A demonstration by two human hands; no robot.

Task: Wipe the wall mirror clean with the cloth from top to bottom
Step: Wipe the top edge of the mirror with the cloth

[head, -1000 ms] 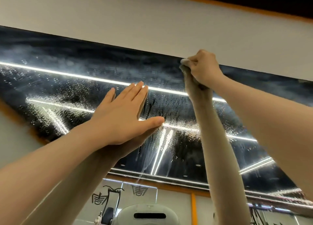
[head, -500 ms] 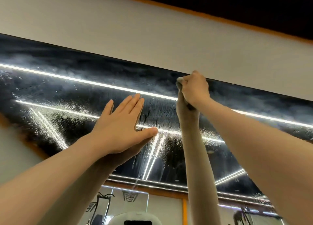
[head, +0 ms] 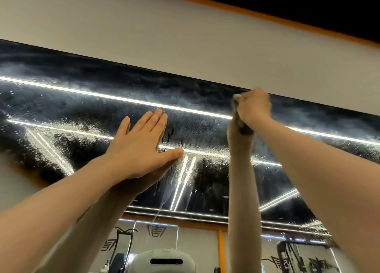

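While drops cover most of the mirror (head: 82,112), the job looks only just begun at its top edge | head view: right hand (head: 254,108) curled tight round a small pale cloth (head: 236,97), pressed on the glass | left hand (head: 141,147) flat, fingers straight, holding nothing | glass smooth, dark, shiny, wet.

Both forearms were bare from the lower edge of the view up to the wrists, with no sleeve, cuff, watch, band or glove anywhere on them. The left hand (head: 141,149) showed no ring, and its nails were short and unpainted. The right hand (head: 253,108) was likewise bare of rings. In the glass the reflected arms also appeared uncovered. Nothing of the person's clothing could be seen in the view.
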